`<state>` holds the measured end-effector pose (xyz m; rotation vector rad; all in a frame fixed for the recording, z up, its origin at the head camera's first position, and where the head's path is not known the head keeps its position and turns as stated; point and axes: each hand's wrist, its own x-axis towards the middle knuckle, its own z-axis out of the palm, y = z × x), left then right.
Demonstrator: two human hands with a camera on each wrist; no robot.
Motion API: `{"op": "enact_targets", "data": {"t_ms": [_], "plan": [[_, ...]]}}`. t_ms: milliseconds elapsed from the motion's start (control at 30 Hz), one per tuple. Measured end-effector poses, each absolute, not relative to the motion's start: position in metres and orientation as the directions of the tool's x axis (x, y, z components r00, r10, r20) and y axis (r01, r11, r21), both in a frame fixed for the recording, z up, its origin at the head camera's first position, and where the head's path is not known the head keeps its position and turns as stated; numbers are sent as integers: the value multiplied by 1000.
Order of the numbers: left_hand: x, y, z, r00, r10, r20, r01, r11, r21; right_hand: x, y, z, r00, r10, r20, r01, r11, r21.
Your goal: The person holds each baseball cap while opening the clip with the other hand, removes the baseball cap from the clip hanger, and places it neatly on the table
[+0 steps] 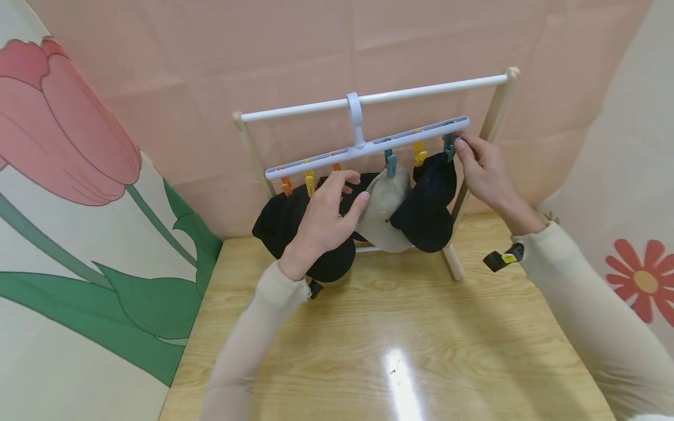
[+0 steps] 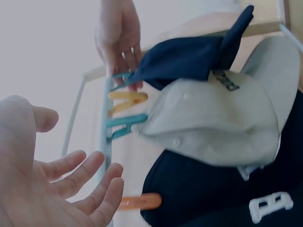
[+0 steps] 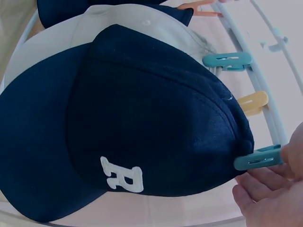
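My right hand [image 1: 488, 172] pinches the tail of a teal clothespin [image 3: 259, 158] at the right end of a pale blue clip hanger [image 1: 326, 159]. That clothespin's tip overlaps the edge of a navy cap [image 3: 156, 109] with a white letter on its front. My left hand [image 1: 326, 216] is held in front of the hanger's middle, fingers spread and holding nothing. Beside the navy cap hangs a beige cap [image 2: 213, 123] from another teal clothespin [image 1: 390, 164]. Farther left a black cap [image 1: 279, 219] hangs, partly hidden behind my left hand.
The hanger hooks over the white bar [image 1: 432, 89] of a stand with wooden posts [image 1: 497, 108]. Orange clothespins [image 1: 286, 186] and yellow clothespins [image 1: 419, 154] also hang along it. Below is a wood-grain table [image 1: 342, 339]; a pink backdrop [image 1: 210, 58] stands behind.
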<state>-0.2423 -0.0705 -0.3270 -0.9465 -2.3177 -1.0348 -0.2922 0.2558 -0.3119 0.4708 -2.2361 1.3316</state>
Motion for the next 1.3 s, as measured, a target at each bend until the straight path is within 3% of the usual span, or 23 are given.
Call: {"op": "enact_targets", "data": {"t_ms": [233, 367, 633, 933, 1167, 1300], "plan": [[-246, -49, -331, -650, 477, 592, 759, 456, 465, -292, 255, -311, -856, 8, 516, -494, 281, -823], [-247, -40, -331, -661, 485, 573, 750, 457, 478, -290, 255, -310, -851, 7, 524, -504, 266, -822], [-254, -29, -329, -666, 487, 564, 746, 425, 513, -290, 252, -312, -837, -55, 545, -547, 58, -835], [-260, -9, -331, -684, 511, 520, 727, 422, 541, -287, 261, -317, -826, -153, 542, -549, 5, -836], [-261, 4, -331, -636, 529, 562, 771, 396, 499, -287, 262, -319, -816, -150, 558, -559, -41, -828], [-262, 7, -332, -646, 522, 556, 763, 419, 493, -288, 258, -318, -811, -160, 563, -566, -29, -824]]}}
